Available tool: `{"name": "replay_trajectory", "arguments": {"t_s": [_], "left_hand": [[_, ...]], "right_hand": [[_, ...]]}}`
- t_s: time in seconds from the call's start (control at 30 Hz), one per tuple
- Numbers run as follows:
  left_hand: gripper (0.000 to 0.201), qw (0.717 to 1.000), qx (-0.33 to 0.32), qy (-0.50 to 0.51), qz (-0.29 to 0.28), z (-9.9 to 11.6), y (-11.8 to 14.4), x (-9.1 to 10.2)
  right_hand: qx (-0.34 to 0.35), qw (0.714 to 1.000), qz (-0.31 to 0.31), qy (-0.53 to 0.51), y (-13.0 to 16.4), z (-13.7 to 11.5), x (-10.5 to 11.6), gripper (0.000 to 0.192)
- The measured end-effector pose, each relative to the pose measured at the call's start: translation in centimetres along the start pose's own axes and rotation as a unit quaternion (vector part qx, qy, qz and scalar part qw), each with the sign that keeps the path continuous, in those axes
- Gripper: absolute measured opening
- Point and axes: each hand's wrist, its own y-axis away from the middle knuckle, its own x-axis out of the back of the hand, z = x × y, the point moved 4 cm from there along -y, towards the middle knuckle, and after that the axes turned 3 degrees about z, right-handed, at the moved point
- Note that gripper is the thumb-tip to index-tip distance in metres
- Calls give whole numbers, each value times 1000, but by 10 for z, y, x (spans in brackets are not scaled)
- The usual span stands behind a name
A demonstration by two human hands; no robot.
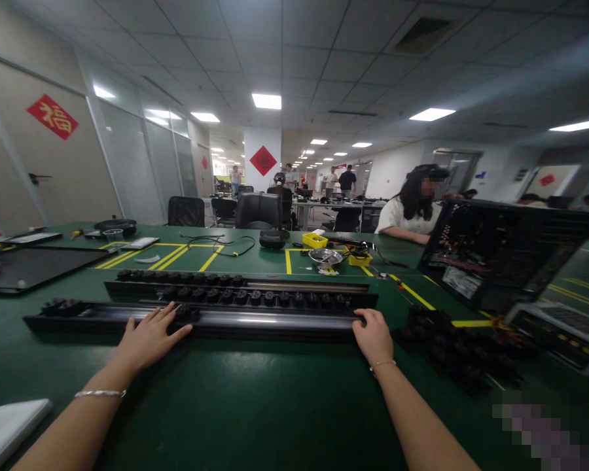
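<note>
A long black rail (275,320) with a shiny metal strip lies crosswise on the green table in front of me. My left hand (150,337) rests on its left half with fingers spread, the thumb close to a small black block (184,314) seated in the rail. At the right end, my right hand (374,335) curls its fingers over the rail's edge; its thumb is partly hidden. Behind lie another black rail (358,288) and a row of small black round parts (269,299). More black blocks (61,306) sit at the front rail's left end.
Right of the rail is a heap of black parts (456,347), beside a power supply box (559,337) and an open computer case (500,252). Farther back stand a metal bowl (325,257) and a yellow bin (315,240). A co-worker (412,203) sits across the table.
</note>
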Motion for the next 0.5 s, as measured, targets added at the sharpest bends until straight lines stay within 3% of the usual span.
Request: {"name": "replay_trajectory", "arguments": {"t_s": [0.5], "left_hand": [[83, 1000, -15, -5, -2, 12, 3, 3]], "right_hand": [[-19, 1000, -12, -4, 1, -1, 1, 34]]}}
